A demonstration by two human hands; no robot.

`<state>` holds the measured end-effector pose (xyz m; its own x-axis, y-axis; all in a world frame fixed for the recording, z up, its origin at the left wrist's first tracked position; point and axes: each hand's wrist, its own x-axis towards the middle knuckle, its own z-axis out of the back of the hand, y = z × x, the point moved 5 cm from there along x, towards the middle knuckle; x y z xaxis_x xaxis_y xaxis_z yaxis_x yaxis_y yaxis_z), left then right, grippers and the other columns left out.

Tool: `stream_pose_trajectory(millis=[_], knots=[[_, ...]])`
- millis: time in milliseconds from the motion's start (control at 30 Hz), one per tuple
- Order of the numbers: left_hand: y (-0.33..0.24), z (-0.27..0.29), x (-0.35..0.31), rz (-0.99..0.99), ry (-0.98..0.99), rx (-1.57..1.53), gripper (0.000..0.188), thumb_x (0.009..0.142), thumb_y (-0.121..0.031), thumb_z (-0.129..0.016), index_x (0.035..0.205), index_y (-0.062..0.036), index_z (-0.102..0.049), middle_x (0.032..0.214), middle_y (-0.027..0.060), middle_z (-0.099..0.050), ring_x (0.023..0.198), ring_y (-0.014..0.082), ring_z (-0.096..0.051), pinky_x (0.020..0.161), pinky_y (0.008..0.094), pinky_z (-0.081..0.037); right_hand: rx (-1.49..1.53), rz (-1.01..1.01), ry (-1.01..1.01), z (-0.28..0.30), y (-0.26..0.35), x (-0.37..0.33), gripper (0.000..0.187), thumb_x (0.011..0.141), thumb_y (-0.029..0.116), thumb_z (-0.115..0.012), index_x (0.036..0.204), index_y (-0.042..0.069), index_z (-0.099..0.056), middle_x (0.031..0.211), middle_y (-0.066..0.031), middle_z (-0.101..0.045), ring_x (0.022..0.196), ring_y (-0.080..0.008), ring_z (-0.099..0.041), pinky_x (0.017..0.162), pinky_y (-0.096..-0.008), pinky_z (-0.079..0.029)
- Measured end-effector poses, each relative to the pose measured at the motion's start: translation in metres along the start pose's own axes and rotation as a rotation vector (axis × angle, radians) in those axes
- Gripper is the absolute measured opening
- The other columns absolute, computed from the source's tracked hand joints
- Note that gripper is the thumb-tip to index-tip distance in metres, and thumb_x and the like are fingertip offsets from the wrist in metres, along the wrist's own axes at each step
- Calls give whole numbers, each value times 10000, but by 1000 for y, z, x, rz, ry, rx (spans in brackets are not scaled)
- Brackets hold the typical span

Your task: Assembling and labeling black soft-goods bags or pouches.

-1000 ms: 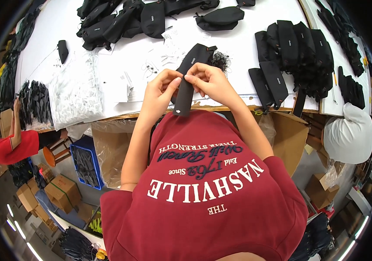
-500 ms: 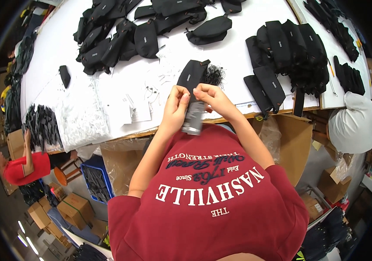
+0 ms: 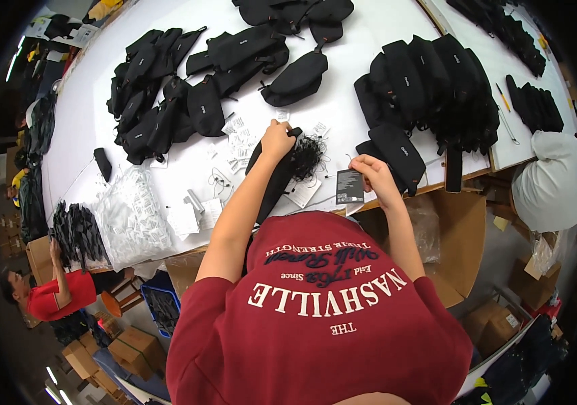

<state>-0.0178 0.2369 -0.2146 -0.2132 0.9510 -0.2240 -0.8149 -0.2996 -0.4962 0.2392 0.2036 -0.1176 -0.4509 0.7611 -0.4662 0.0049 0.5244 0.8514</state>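
My left hand (image 3: 277, 140) reaches over the table with its fingers closed at the far end of a slim black bag (image 3: 269, 192). The bag lies lengthwise toward my body, and my forearm partly covers it. Off to the right, my right hand (image 3: 377, 178) pinches a dark rectangular hang tag (image 3: 350, 187) near its upper edge, by a thin cord. White paper shows under the tag. Between my hands lies a tangle of black strings (image 3: 307, 159), right beside the bag.
Several black bags (image 3: 205, 108) are heaped at the far left, and a stacked row of black bags (image 3: 406, 81) stands at right. Loose white labels (image 3: 240, 138) and a clear plastic sack of white pieces (image 3: 133, 216) lie left. A person in red (image 3: 66, 297) works beyond the left edge.
My hands, together over the tag near my chest before, have moved apart. The left went forward to the bag's far end; the right carried the tag rightward. The view has shifted slightly.
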Motion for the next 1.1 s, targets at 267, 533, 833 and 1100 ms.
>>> stream_pose_trajectory(millis=[267, 533, 833, 1100], knots=[[-31, 80, -57, -204, -356, -343, 155, 779, -40, -614, 924, -25, -561, 757, 121, -593, 732, 282, -585, 695, 352, -478, -86, 28, 74, -13, 22, 9, 144, 861, 168, -641, 893, 29, -625, 551, 51, -508, 454, -2, -374, 423, -176, -248], [-30, 123, -181, -72, -526, -565, 99, 745, 14, -670, 814, 12, -600, 685, 32, -552, 583, 115, -463, 573, 239, -384, -734, 422, 159, -116, 53, 1, 121, 791, 184, -675, 837, 72, -675, 492, -25, -435, 437, -96, -391, 445, -267, -310], [-21, 122, -206, 174, -376, -911, 150, 756, -42, -705, 901, -3, -706, 643, -36, -487, 570, 36, -336, 511, 203, -260, -983, 653, 177, -155, 49, -26, 110, 777, 222, -658, 838, 136, -688, 622, -47, -608, 544, -221, -591, 498, -331, -444], [-27, 136, -206, 0, -282, -813, 73, 754, -1, -687, 824, 19, -685, 723, -29, -543, 632, 40, -377, 586, 192, -314, -1046, 756, 138, -158, 47, -38, 124, 769, 203, -671, 856, 115, -682, 652, -52, -605, 578, -240, -591, 516, -342, -450]])
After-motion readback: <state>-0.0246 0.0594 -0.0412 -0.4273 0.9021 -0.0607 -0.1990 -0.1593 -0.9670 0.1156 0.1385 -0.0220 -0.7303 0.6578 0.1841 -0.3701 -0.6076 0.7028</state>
